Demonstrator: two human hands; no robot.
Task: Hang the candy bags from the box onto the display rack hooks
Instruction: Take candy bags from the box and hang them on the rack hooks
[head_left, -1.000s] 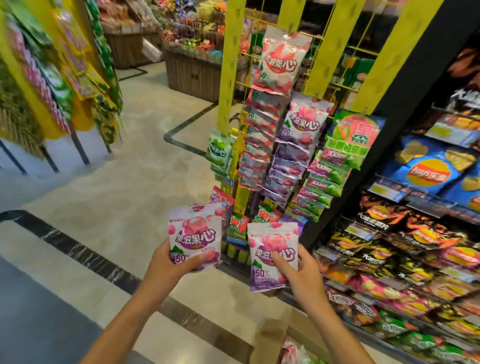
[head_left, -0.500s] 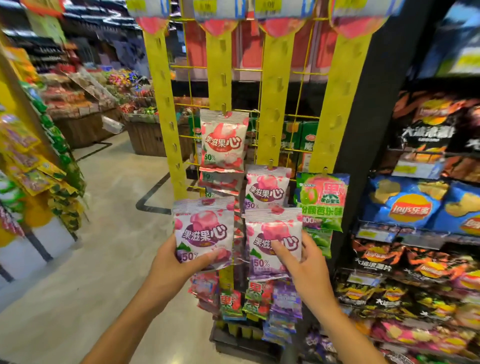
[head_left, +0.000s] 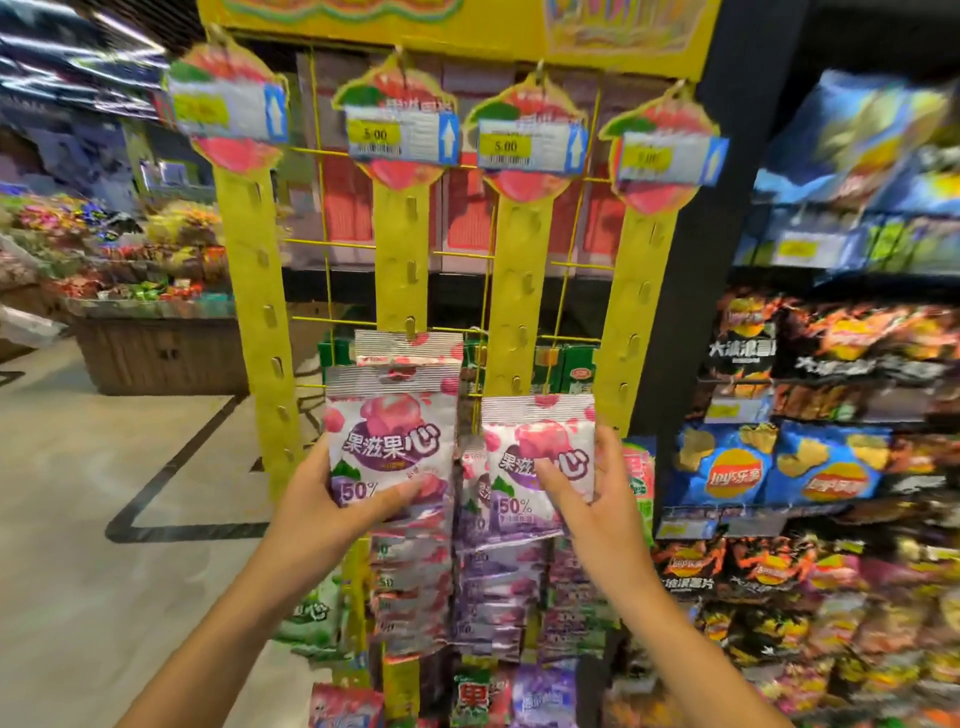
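Note:
My left hand (head_left: 332, 504) grips a pink-and-purple candy bag (head_left: 392, 431) by its lower edge, raised in front of the second yellow hook strip (head_left: 400, 260) of the display rack. My right hand (head_left: 587, 499) holds a second matching candy bag (head_left: 537, 452) in front of the third yellow strip (head_left: 524, 291). Behind the left bag hangs another candy bag (head_left: 410, 345) on a hook. Below my hands, several more bags (head_left: 488, 587) hang stacked on the strips. The box is out of view.
Price tags (head_left: 400, 132) hang at the top of each strip. Chip bags (head_left: 826, 467) fill black shelves on the right. A wooden bin of sweets (head_left: 156, 338) stands at the left across an open tiled floor (head_left: 104, 467).
The view has tilted up toward the rack's top. Both hands have lifted their bags higher and closer to the yellow strips, the right bag now covering the hung bag on the third strip.

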